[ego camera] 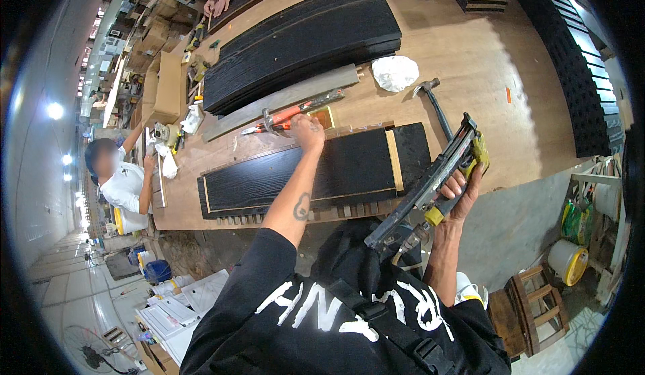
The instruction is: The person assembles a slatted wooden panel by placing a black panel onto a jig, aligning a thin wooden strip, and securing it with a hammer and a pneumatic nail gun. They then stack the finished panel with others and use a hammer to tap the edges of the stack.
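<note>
My right hand (461,193) grips a pneumatic nailer (423,183) with a yellow and black body, held above the table's near edge. An air fitting (413,239) shows at the nailer's lower end. My left hand (308,132) reaches over a black wood panel (302,168) to an orange-handled claw hammer (289,114) and a small wooden box (325,117). Its fingers are partly hidden, so what they hold is unclear. The panel lies flat, with pale edging and a bare wood strip (394,161) across its right part.
Black boards (302,47) are stacked beyond a grey plank (287,103). Another claw hammer (436,105) and a white plastic bag (395,73) lie right of them. A co-worker (121,178) is at the left end; another person's hands (219,2) work at the far side.
</note>
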Demonstrator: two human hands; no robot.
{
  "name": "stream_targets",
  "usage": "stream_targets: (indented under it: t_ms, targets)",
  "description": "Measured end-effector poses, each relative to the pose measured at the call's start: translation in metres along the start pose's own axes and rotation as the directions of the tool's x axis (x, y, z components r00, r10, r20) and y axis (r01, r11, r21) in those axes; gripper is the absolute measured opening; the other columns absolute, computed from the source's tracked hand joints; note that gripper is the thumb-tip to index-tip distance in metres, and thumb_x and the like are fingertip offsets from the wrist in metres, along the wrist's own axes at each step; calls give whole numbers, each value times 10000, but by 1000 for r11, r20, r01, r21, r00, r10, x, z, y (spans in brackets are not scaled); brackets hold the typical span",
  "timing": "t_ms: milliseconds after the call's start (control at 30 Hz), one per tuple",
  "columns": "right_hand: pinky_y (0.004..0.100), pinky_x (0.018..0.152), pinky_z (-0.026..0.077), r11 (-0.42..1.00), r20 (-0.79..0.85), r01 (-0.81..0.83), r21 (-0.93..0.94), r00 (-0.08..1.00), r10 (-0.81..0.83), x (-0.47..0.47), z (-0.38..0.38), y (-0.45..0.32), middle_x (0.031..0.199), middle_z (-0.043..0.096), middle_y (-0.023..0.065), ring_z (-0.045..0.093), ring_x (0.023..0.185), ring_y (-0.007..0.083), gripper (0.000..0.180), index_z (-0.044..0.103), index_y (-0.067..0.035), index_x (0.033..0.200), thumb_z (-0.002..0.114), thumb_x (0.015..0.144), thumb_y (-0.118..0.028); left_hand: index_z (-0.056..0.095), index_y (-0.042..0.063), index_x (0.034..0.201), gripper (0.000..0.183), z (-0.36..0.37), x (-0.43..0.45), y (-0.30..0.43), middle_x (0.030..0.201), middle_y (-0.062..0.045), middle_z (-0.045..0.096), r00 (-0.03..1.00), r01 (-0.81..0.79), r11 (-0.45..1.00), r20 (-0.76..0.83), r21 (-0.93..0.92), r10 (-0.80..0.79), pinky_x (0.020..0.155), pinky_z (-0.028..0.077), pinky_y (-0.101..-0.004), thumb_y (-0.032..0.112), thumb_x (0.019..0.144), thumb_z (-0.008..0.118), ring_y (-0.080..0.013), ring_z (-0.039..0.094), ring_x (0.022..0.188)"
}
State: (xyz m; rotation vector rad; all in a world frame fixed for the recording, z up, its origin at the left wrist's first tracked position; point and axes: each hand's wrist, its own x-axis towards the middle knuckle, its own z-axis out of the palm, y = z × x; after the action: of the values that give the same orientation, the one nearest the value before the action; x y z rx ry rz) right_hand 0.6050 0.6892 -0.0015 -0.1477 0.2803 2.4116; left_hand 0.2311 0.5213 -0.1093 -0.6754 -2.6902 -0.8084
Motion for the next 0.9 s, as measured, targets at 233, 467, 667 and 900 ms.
stream_targets:
  t_ms: [233,467,667,900]
  targets:
    - [206,464,453,999,-5,40,-7,999,-40,-1,5,-3,702,500,-27,493,543,47,609,531,45,1314,573,1031,-493,647,-66,704,143,-16,-2,26,819,-274,642,988,-154,984,25,84,152,746,530,-518,63,756,675,-435,652,791]
    - [212,459,454,998,-3,52,-20,999,-52,-1,8,-1,701,510,-21,501,538,55,619,526,60,1305,576,1029,-491,653,-71,714,128,-18,0,31,839,-280,653,991,-110,989,82,98,102,773,535,-510,49,756,648,-435,658,817]
    - [218,459,423,1000,15,-2,31,1000,1,2,11,2,705,486,-23,461,537,56,622,523,63,1282,583,1023,-499,671,-64,719,145,-15,3,24,855,-265,663,992,-101,990,83,101,92,785,536,-512,75,760,669,-432,661,818]
    - [219,469,424,999,34,-8,46,999,7,3,12,2,716,484,-20,465,555,57,628,524,57,1284,577,1022,-511,670,-61,781,146,-28,1,26,837,-251,656,965,-258,961,80,105,250,750,529,-521,82,793,639,-433,648,776]
